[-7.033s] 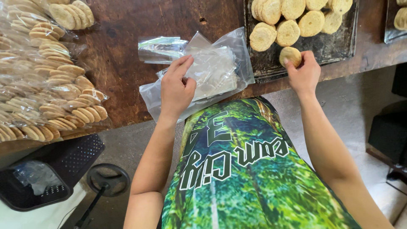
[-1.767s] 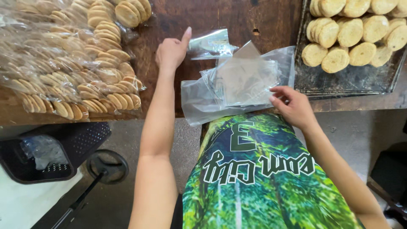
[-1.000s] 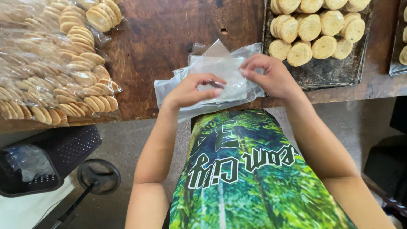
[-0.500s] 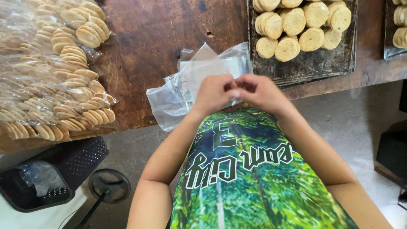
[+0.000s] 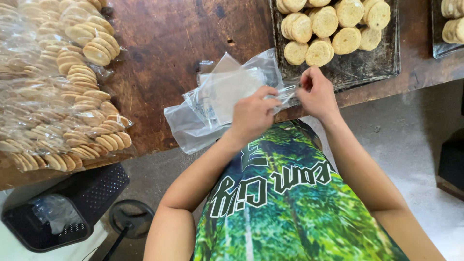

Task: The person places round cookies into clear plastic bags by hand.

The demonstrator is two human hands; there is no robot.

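Note:
My left hand (image 5: 252, 115) and my right hand (image 5: 316, 94) both pinch one clear plastic bag (image 5: 286, 93) at the near edge of the brown wooden table (image 5: 169, 53), pulling it between them. The bag comes off a loose stack of clear plastic bags (image 5: 217, 99) lying flat on the table just beyond my left hand. A dark metal baking tray (image 5: 367, 67) with several round pale biscuits (image 5: 321, 26) sits right behind my right hand.
Many sealed packs of round biscuits (image 5: 63, 82) are heaped over the table's left side. A second tray of biscuits (image 5: 452, 26) shows at the far right. Below the table's left end stands a black perforated bin (image 5: 63, 212), with a round black base (image 5: 130, 218) beside it.
Both hands came together on a bag at the stack's near edge; now they have drawn slightly apart, stretching the bag between them. The view shifted a little.

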